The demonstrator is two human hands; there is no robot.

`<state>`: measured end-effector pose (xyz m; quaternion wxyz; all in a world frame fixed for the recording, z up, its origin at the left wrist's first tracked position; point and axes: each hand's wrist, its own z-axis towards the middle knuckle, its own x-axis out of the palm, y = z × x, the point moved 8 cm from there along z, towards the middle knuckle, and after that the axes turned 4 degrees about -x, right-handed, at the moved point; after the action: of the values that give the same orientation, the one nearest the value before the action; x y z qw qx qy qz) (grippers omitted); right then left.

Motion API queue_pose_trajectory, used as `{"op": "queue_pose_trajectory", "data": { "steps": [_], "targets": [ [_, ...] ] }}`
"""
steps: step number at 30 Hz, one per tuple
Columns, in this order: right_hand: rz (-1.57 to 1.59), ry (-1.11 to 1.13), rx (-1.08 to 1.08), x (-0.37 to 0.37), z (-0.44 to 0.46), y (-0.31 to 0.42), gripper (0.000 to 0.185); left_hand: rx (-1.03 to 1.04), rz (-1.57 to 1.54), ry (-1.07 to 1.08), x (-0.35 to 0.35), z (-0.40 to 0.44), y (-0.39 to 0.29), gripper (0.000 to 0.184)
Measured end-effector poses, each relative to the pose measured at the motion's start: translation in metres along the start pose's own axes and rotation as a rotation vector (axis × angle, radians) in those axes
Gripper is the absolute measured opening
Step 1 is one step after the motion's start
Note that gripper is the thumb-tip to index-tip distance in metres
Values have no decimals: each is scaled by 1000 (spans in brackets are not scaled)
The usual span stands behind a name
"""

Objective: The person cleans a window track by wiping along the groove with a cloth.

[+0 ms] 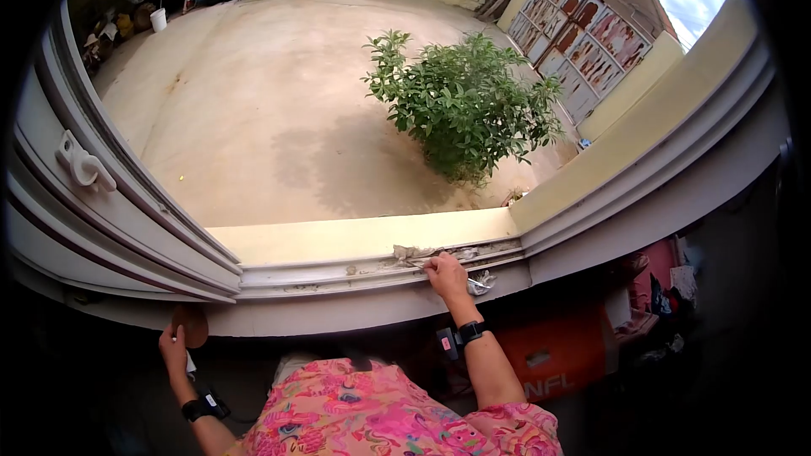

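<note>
My right hand is at the sliding window's bottom track, its fingers pinched together over the groove. What they hold is too small to make out. Grey-brown dirt or scraps lie in the track just beside the fingertips. A crumpled silvery-white thing rests on the inner sill, right of that hand. Lower left, below the sill, my left hand grips a flat, round brown disc by its edge. Something white shows by the same hand.
The sliding window sash with a white latch stands at the left. Outside are a leafy bush, a concrete yard and a rusty gate. Indoors, an orange box sits below the sill at right.
</note>
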<state>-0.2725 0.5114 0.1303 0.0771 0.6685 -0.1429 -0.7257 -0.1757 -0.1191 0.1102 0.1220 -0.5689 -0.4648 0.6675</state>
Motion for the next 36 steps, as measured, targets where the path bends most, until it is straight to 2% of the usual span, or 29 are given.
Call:
{"op": "queue_pose_trajectory", "data": {
  "steps": [5,6,9,11,15,18,20,21,23,26,29,33,36],
  "targets": [
    [-125,29,43,-11,7,-20,5,10,20,-16,-3,0,-5,20],
    [-94,117,61,-21,10,-15,6,28,32,-16,-3,-1,-9,20],
    [-114,118,1,-45,10,5,5,24,18,0,-1,-1,-2,20],
    [-183,-10,-9,-59,12,19,5,7,-12,5,1,0,3,20],
    [-196,-81,-13,-36,11,25,6,-10,13,-12,-2,-2,-2,20],
    [-190,-133,94,-22,0,18,7,-21,2,-4,-1,-5,-11,21],
    [-18,-149,155,-18,-8,13,6,-29,-2,7,-2,-4,-12,21],
    [-18,-145,155,-20,-11,15,6,-28,13,7,-2,-4,-12,21],
    [-110,36,162,-16,-15,15,6,-27,27,8,0,-3,-9,21],
    [10,-13,118,-24,-18,14,6,-31,-8,8,1,-3,-5,22],
    [-50,-116,82,-33,-17,8,6,-42,22,-8,-1,-4,-6,22],
    [-100,-82,78,-17,-13,5,6,-38,38,17,-1,-3,-7,22],
    [-15,-40,102,-5,-10,14,6,-37,48,15,0,-3,-8,22]
  ]
}}
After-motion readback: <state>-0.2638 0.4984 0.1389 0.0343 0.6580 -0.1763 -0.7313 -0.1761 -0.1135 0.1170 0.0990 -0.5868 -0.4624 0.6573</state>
